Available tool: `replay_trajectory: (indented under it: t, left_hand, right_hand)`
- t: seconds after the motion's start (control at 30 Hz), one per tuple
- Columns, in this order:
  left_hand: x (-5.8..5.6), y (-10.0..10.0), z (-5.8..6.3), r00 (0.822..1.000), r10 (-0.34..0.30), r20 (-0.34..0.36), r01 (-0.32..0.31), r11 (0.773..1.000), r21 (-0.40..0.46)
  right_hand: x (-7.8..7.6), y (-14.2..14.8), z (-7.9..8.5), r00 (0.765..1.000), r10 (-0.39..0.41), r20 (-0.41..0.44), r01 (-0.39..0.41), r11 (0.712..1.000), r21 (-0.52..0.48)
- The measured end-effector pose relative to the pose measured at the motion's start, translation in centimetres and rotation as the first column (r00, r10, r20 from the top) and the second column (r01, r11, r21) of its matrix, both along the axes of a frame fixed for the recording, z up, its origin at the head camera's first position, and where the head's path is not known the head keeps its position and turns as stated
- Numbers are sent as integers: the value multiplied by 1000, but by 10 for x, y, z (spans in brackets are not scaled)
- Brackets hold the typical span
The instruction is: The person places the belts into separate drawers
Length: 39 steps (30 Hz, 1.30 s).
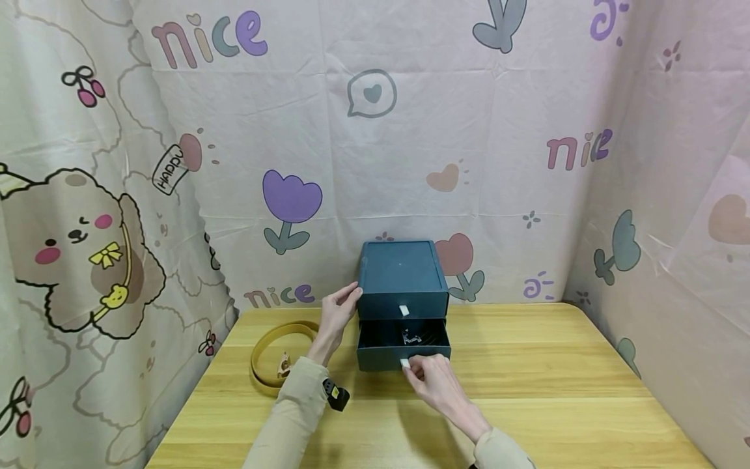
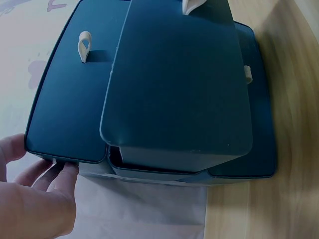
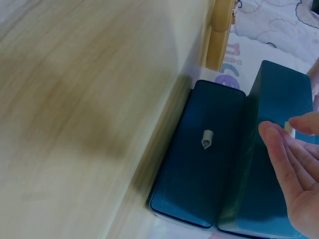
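A dark teal drawer box (image 1: 401,267) stands at the back of the table. Its middle drawer (image 2: 174,79) is pulled out, with a small silvery item (image 1: 412,337) and some dark things inside, too shadowed to name. My right hand (image 1: 435,381) pinches the white pull tab (image 3: 289,129) on this drawer between thumb and fingers. At the box's upper left side, my left hand (image 1: 338,316) rests its fingertips against the wall. The top drawer (image 2: 75,99) and the bottom drawer (image 3: 199,164) are closed, each with its own tab.
Left of the box lies a coiled yellow-tan belt (image 1: 258,348) with a metal buckle (image 1: 284,365), partly behind the left forearm. Around the wooden table (image 1: 527,378) hangs a printed cloth (image 1: 410,143), close behind the box.
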<state>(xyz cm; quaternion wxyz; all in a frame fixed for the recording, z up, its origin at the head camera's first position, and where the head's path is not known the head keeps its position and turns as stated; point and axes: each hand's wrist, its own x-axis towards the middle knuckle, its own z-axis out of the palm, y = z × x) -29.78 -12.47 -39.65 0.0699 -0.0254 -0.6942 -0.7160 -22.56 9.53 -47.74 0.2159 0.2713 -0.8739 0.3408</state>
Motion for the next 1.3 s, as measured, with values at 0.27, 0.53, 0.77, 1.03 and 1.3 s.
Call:
replay_trajectory:
  t: [0.27,0.53,0.77,1.03,1.3]
  left_hand:
    - [-1,0,-1,1000,10,2,-10,1000,-1]
    - [-2,1,-1,1000,20,6,-20,1000,6]
    - [-1,1,0,1000,21,6,-21,1000,10]
    - [-1,0,0,1000,12,5,-12,1000,15]
    - [-1,0,-1,1000,9,-2,-9,1000,12]
  right_hand:
    - [-3,-1,0,1000,-9,5,9,1000,5]
    - [-5,-2,0,1000,-27,-1,27,1000,1]
    - [-8,-3,-1,999,-32,-8,32,999,-6]
    - [-11,-4,0,999,-46,-1,46,999,-5]
    - [-15,-5,-2,998,-46,-38,45,999,-11]
